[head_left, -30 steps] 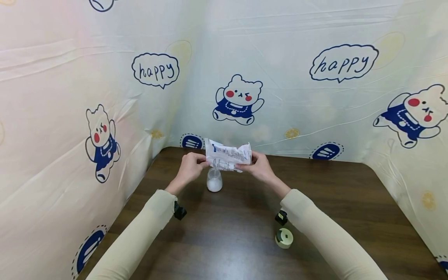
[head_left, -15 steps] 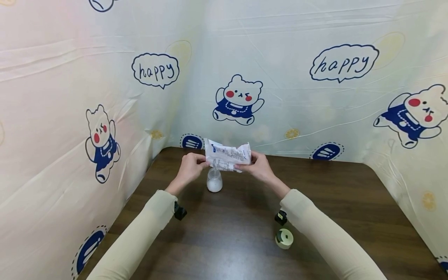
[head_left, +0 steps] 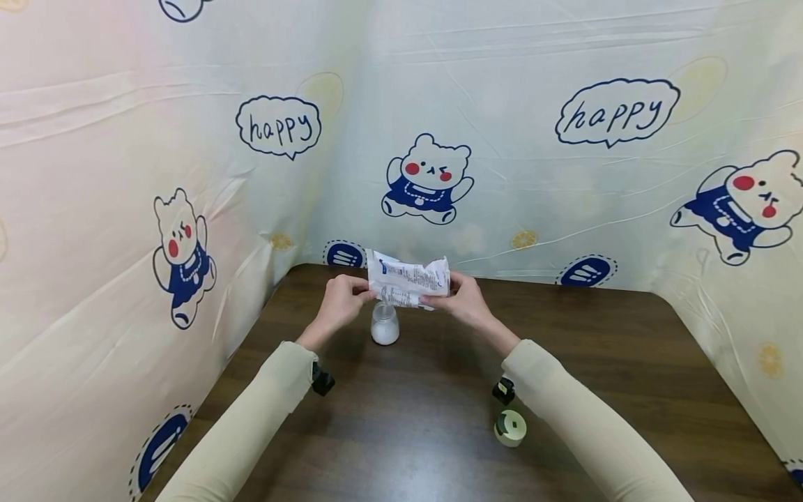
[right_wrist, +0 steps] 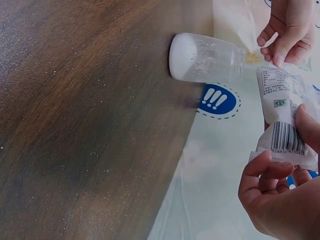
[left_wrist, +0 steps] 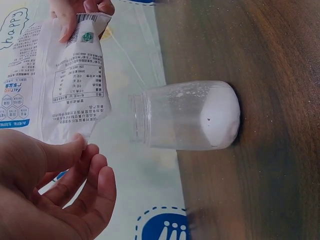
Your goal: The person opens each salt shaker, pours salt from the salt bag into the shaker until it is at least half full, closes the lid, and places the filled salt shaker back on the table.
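Note:
A white printed bag of salt point(head_left: 408, 277) is held up sideways between both hands, above the far part of the table. My left hand point(head_left: 341, 300) pinches its left corner between thumb and fingers, as the left wrist view shows close up. At the other end, by the barcode, my right hand point(head_left: 465, 301) grips the bag with the thumb on the printed face. Below the bag's left end, a clear jar point(head_left: 385, 329) stands upright and uncapped on the table. White grains point(left_wrist: 220, 117) fill its lower part, with some clinging to the inner wall.
A pale green round cap point(head_left: 510, 428) lies on the brown wooden table point(head_left: 401, 425), near my right forearm. Fine white grains are scattered over the tabletop in the right wrist view. A printed cloth point(head_left: 502, 230) hangs behind the table and along its sides.

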A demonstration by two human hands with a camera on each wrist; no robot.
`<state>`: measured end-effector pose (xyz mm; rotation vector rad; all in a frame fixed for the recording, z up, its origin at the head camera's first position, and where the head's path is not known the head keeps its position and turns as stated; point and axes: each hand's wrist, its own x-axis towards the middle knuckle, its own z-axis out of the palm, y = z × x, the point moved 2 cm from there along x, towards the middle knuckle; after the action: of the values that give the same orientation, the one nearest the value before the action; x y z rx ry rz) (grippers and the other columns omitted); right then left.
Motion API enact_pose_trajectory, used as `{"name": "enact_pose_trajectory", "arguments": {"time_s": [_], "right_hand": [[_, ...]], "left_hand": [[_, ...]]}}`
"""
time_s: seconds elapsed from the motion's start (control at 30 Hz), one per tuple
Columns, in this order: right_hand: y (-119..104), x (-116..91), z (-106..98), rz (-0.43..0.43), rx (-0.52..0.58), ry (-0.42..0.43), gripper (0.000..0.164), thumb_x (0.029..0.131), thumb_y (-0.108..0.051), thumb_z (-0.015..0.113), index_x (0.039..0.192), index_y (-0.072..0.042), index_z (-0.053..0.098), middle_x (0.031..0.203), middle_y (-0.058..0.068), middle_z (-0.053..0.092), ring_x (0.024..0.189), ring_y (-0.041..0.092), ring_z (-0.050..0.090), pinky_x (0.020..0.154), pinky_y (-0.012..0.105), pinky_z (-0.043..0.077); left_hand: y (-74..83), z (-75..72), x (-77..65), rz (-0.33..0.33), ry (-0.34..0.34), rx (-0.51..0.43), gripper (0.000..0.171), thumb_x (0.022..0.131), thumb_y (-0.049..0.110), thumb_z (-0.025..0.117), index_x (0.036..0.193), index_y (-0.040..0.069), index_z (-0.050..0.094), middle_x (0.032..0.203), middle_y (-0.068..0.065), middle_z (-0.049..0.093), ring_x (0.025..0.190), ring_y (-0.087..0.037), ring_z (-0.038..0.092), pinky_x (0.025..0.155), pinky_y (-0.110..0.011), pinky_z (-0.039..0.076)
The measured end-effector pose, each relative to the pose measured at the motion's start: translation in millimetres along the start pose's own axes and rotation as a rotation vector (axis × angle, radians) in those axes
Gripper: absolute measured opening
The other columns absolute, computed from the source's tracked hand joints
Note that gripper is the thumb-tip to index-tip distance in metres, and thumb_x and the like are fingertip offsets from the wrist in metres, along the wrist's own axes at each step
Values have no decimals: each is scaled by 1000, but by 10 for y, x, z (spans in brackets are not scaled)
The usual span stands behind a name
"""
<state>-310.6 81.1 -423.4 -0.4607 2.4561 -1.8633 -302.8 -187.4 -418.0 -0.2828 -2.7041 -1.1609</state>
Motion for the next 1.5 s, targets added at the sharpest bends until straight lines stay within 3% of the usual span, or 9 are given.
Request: {"name": "enact_pose_trajectory", "arguments": {"time_s": [0.63,1.5], "right_hand": [[24,10,4,-7,-15,2,50,88,-9,88,134,-7,69,128,12,71,109,31,69,91,46,58],[28,1,17,-15,-31,-8,51,88,-8,88,135,-7,68,129,13,71,108,30,70,89,43,59]], "left_hand": [[-4,-11,-10,-7,-11,-10,14,97,6,78,108,1,82,103,-11,78,89,-25,67,77,-40,56],[-7,1,-16,-34,-4,-8,15,97,7,78,110,2,82,104,-11,78,87,-25,66,76,-40,57]]}}
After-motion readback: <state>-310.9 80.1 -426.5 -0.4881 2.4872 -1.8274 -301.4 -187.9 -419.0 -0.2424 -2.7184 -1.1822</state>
